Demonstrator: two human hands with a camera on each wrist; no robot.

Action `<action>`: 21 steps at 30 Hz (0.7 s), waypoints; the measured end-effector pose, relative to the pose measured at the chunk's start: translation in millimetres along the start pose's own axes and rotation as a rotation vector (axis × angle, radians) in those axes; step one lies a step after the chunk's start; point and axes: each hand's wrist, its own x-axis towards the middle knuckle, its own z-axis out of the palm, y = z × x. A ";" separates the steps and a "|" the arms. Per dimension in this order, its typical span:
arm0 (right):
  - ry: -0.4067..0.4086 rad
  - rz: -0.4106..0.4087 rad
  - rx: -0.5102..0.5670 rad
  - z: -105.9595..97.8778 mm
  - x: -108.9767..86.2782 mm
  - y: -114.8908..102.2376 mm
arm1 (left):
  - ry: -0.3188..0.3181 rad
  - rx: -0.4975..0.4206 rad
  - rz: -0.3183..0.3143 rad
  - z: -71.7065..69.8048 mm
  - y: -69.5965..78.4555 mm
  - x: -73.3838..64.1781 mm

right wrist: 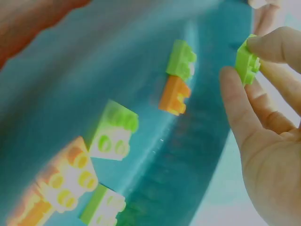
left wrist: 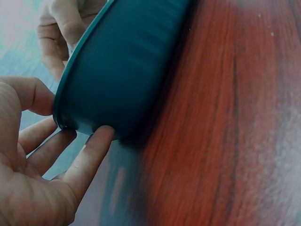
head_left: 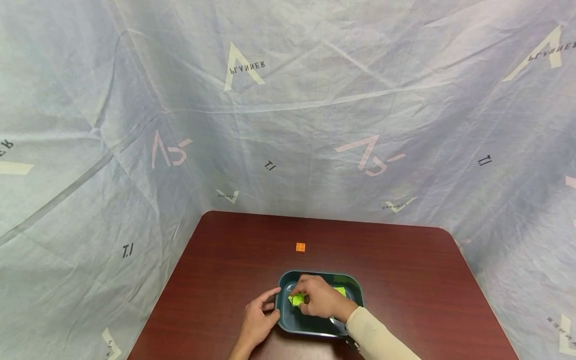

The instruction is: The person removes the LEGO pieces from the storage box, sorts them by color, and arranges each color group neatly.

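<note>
Over tray (head_left: pixel 310 325), right hand (head_left: pixel 321 297) pinches green brick (right wrist: pixel 244 62) (cloth (head_left: pixel 288 130): "PLANNER").

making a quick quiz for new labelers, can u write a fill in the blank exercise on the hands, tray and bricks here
1. The right hand holds a ____ brick.
2. Seen from the head camera, the left hand touches the tray at its ____ end.
3. The lone brick on the table, beyond the tray, is ____.

Missing words: green; left; orange.
</note>
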 end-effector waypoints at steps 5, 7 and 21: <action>0.014 0.004 -0.004 -11.6 -0.2 -4.5 | 0.001 0.000 -0.006 0.7 0.9 0.9; 0.021 0.005 0.003 -15.2 -0.3 -5.6 | -0.002 0.000 -0.015 0.6 1.0 1.5; 0.071 0.017 -0.012 -39.4 0.1 -15.9 | 0.007 0.009 -0.006 0.7 -0.1 1.0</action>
